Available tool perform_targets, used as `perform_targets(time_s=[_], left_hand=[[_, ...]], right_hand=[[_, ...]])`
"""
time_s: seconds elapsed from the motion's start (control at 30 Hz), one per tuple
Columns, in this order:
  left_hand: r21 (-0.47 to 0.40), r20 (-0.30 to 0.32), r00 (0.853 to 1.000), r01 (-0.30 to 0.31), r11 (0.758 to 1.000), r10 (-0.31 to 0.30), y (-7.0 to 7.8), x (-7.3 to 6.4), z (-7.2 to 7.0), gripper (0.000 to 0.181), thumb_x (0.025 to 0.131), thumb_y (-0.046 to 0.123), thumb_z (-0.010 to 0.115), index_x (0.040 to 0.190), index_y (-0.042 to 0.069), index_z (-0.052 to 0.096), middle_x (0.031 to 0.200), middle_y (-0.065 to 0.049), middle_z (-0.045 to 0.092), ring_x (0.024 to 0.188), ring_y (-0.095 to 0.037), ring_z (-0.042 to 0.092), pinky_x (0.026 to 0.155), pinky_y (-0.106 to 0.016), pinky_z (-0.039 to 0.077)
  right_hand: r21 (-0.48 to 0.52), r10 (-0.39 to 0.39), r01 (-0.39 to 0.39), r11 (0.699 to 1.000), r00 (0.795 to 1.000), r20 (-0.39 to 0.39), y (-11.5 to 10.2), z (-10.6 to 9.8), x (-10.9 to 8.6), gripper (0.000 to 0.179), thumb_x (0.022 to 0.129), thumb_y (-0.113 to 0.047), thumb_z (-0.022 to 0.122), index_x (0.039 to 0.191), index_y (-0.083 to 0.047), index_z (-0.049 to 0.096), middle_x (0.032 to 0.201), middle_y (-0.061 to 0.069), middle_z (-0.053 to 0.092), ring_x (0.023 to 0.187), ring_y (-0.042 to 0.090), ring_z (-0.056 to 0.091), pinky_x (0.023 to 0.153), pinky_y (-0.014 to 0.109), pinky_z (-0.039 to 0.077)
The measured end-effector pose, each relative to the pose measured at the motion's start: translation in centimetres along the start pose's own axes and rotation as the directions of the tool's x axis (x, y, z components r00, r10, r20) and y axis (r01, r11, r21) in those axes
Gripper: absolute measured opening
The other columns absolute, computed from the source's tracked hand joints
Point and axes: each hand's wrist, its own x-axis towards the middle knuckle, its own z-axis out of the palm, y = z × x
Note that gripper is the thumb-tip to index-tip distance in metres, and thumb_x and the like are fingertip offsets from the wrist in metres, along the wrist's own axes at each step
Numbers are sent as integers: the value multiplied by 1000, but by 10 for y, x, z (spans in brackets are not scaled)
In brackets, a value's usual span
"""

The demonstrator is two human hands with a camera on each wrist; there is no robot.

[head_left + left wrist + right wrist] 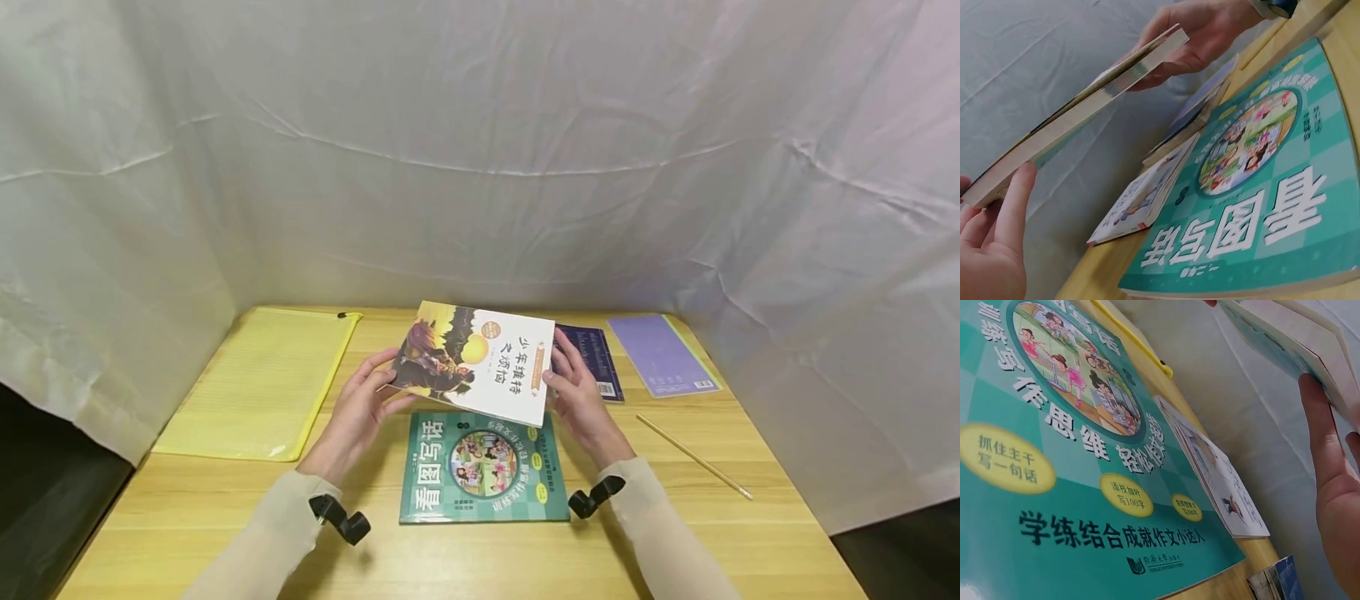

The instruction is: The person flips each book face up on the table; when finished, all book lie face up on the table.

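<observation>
Both hands hold a paperback book [487,354] with a sunset picture and white panel on its cover, raised above the table. My left hand [358,408] grips its left edge, thumb on the cover and fingers beneath. The right hand [583,404] grips the opposite edge; in the right wrist view its fingers [1322,431] reach under the book. Lying flat below, nearer to me, is a green workbook [487,475] with a round picture. Behind it a white-covered book [1147,194] shows in the left wrist view; the held book hides it from the head view.
A yellow zip pouch [258,383] lies at the left of the wooden table [480,567]. To the right are a dark blue book [600,358], a purple notebook [663,354] and a thin wooden stick [693,456]. Grey-white curtains [480,167] hang behind and at both sides.
</observation>
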Motion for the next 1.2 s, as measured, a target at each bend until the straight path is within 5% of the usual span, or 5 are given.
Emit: perform_targets(time_s=[0.37,0.57,0.77,1.03,1.2], left_hand=[[105,3,1000,30,994,-30,2,-2,-1,64,106,-3,57,167,9,40,125,3,71,98,-9,75,86,-23,67],[128,25,998,58,990,-61,1,-2,0,72,104,-5,53,171,14,36,152,-7,54,102,-7,72,88,-19,65],[136,17,998,59,989,-61,1,-3,-2,65,110,5,55,170,19,34,134,0,66,101,-10,72,84,-21,65],[155,18,994,105,982,-109,2,-4,-4,73,114,16,53,175,39,19,151,-12,53,111,-17,71,90,-28,68],[174,35,995,82,981,-90,0,-7,-4,82,111,8,53,176,35,13,152,-14,51,108,-17,73,90,-30,69]], right_hand=[[26,59,-56,998,991,-121,4,-2,1,64,113,-3,54,172,-15,33,132,-3,68,102,8,72,87,22,67],[48,68,-64,997,994,-88,6,-5,2,65,112,-1,51,172,-15,32,161,4,53,122,14,71,95,28,67],[51,61,-65,997,996,62,6,-6,0,84,103,9,48,176,-20,19,183,11,17,136,13,64,105,31,63],[59,77,-76,995,997,-10,7,-3,-2,67,110,4,52,172,-7,30,170,15,46,129,13,71,102,28,64],[115,109,-100,988,992,-68,6,-1,-1,61,112,-3,54,170,-7,35,164,9,53,127,15,72,104,29,64]])
